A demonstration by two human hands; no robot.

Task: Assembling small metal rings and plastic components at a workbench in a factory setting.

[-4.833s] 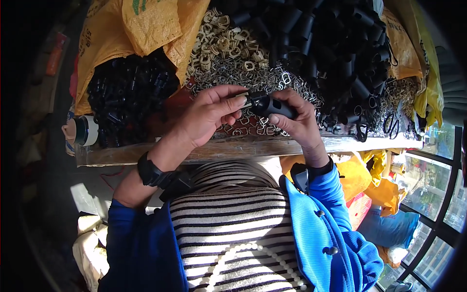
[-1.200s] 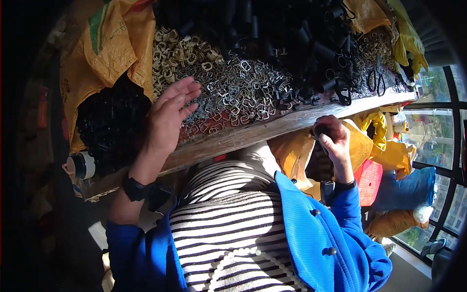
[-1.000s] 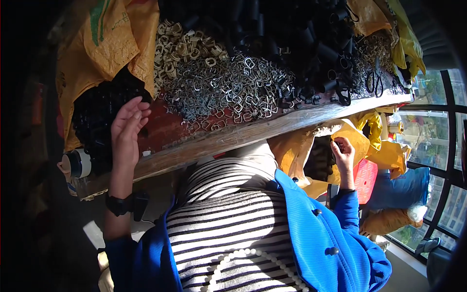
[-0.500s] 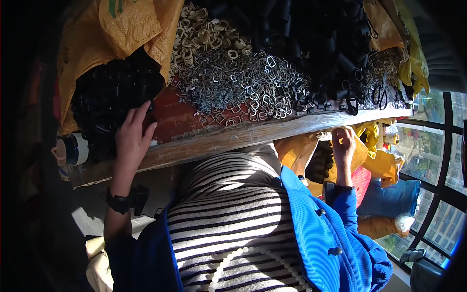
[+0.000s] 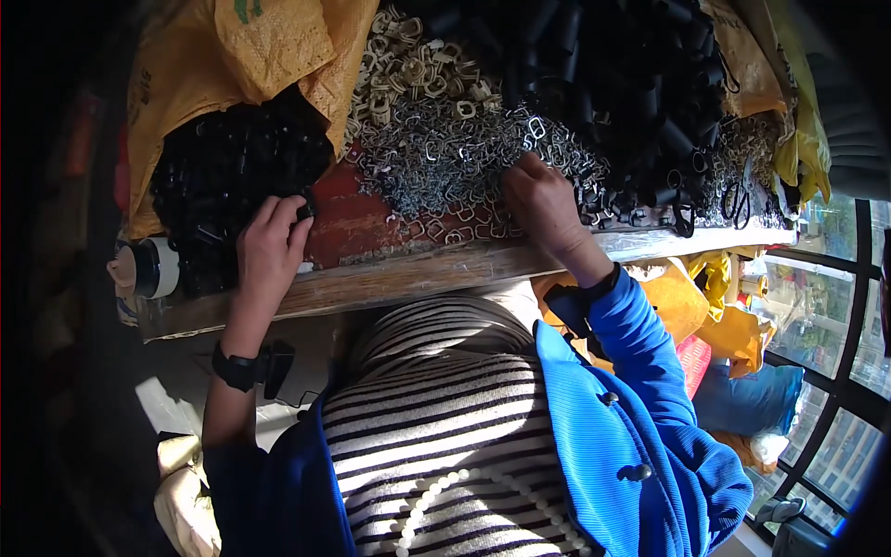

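Black part [image 5: 307,209] — pinched by left hand [image 5: 267,245], beside black heap [image 5: 227,162]; probably light, stiff, slick, best held by its sides; right hand [image 5: 548,206] bunched at metal clips [image 5: 418,172] — can't tell its grip.

Illegible green print [image 5: 246,9] on orange sack [image 5: 274,51]

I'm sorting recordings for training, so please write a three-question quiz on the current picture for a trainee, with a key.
1. Multiple choice: which pile is the right hand at?
A) cream clips
B) metal rings
C) black tubes
2. True or false: both hands are at the same pile.
3. Fill in: the black parts lie at the mouth of an orange ____.

Key:
1. B.
2. False; the left hand is at the black parts.
3. Sack.
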